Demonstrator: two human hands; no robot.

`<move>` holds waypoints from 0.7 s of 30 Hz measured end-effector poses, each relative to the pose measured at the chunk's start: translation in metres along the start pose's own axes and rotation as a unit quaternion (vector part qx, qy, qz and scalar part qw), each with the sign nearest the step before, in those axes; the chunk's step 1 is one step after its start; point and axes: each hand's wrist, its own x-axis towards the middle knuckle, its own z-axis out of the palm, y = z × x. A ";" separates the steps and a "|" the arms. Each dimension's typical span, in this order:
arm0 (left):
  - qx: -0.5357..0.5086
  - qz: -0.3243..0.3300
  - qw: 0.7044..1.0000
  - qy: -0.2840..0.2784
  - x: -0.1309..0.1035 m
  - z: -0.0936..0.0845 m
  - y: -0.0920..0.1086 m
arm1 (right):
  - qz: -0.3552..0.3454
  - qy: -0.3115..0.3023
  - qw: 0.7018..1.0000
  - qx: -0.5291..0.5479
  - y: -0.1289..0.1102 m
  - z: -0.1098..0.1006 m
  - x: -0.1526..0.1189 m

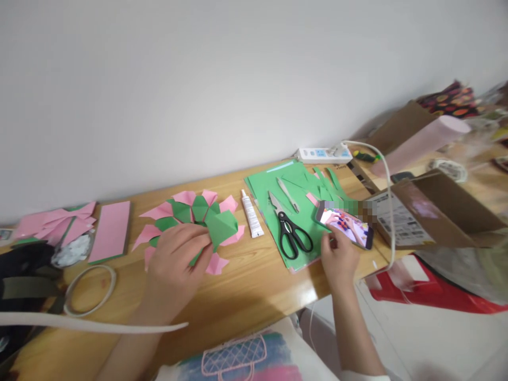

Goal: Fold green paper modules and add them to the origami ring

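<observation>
My left hand [177,259] is closed, its thumb and fingers pinching a green folded paper petal [223,228]. That petal hangs over a ring of pink and green paper petals [182,210] on the table, partly covered by the hand. At the right, my right hand [339,259] has its fingers curled at the lower edge of a phone [359,233], which shows hands on a lit screen. Between the hands lie a white glue tube [252,214], black-handled scissors [289,230] and a white pen-like cutter [288,194]. The scissors and cutter rest on green paper sheets [260,185].
A roll of tape [90,291], a pink paper stack [110,230] and pink paper bows [65,222] lie left. A power strip [323,154] stands by the wall. An open cardboard box [432,211] is at the right, with a white cable [391,211] hanging before it.
</observation>
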 end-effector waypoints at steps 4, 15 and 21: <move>0.004 0.011 1.000 -0.013 -0.001 0.002 -0.003 | 0.006 -0.022 1.000 -0.022 0.000 0.013 -0.004; 0.021 -0.012 0.999 -0.031 -0.002 0.001 0.002 | 0.021 -0.045 0.997 -0.064 0.000 0.017 -0.004; 0.015 0.007 1.000 -0.004 -0.006 0.003 -0.003 | 0.024 -0.052 0.996 -0.069 0.000 0.018 -0.003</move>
